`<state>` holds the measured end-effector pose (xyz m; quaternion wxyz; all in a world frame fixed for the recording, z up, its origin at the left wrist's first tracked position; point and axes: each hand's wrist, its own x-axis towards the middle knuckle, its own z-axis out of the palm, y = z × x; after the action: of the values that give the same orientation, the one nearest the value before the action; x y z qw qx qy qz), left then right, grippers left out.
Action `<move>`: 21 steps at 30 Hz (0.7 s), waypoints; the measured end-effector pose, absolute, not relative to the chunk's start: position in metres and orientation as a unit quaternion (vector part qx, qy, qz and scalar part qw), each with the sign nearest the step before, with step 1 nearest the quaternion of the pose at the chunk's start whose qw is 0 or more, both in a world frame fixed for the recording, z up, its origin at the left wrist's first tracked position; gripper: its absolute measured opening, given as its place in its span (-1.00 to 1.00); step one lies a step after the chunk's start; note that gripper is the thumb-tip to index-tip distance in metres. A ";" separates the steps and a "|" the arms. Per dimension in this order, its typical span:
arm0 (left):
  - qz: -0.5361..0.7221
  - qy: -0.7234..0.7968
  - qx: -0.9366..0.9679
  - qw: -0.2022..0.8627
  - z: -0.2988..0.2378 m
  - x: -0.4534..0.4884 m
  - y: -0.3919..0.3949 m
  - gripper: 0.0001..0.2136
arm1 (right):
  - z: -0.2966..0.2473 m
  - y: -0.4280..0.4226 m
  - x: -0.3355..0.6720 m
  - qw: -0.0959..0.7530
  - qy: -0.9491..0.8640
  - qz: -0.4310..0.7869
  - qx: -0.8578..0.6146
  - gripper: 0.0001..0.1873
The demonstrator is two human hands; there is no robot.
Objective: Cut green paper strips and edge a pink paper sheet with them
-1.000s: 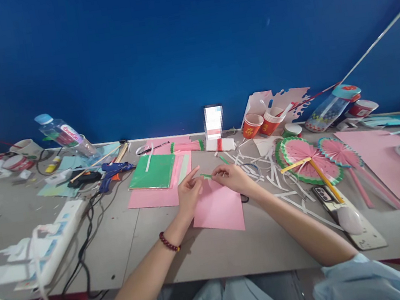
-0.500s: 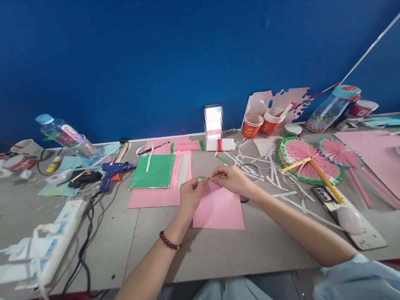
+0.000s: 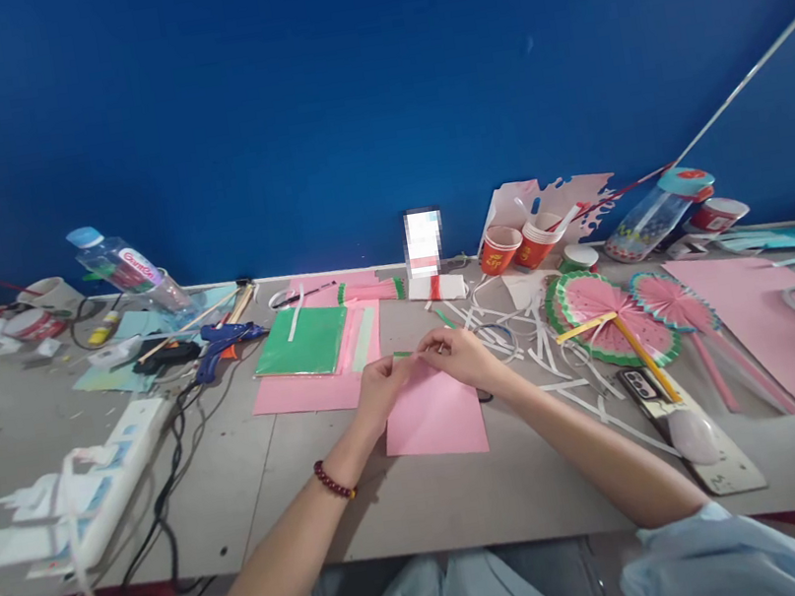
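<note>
A sheet of pink paper (image 3: pixel 434 417) lies on the grey table in front of me, with a bit of green along its far edge. My left hand (image 3: pixel 384 382) pinches that far edge with thumb and fingers. Close beside it, my right hand (image 3: pixel 457 357) is closed on the same edge, fingertips nearly meeting those of the left. The fingers cover most of the green edge. Beyond my left hand is a packet of green paper (image 3: pixel 304 342) on a larger pink sheet (image 3: pixel 299 393), beside pale pink and green strips (image 3: pixel 358 336).
Loose white paper strips (image 3: pixel 543 346) and a watermelon-patterned paper fan (image 3: pixel 606 317) are to the right, near a phone (image 3: pixel 642 385). On the left are a blue glue gun (image 3: pixel 229 341), a power strip (image 3: pixel 122 479) and dark cables (image 3: pixel 179 450). Red paper cups (image 3: pixel 501 251) stand at the back.
Both hands keep hold of the paper's far edge while the fingertips shift slightly. The sheet's near edge has turned a little to the right.
</note>
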<state>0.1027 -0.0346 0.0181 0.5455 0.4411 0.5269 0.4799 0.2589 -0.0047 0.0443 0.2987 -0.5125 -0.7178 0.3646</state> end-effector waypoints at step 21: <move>0.505 0.523 0.352 0.590 0.020 0.104 -0.034 -0.54 | 0.040 -0.004 0.260 0.310 -0.708 0.370 -0.515 -0.80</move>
<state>0.1042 -0.0340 0.0199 0.5896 0.3519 0.5231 0.5050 0.2603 -0.0044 0.0403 0.3101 -0.5147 -0.7083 0.3704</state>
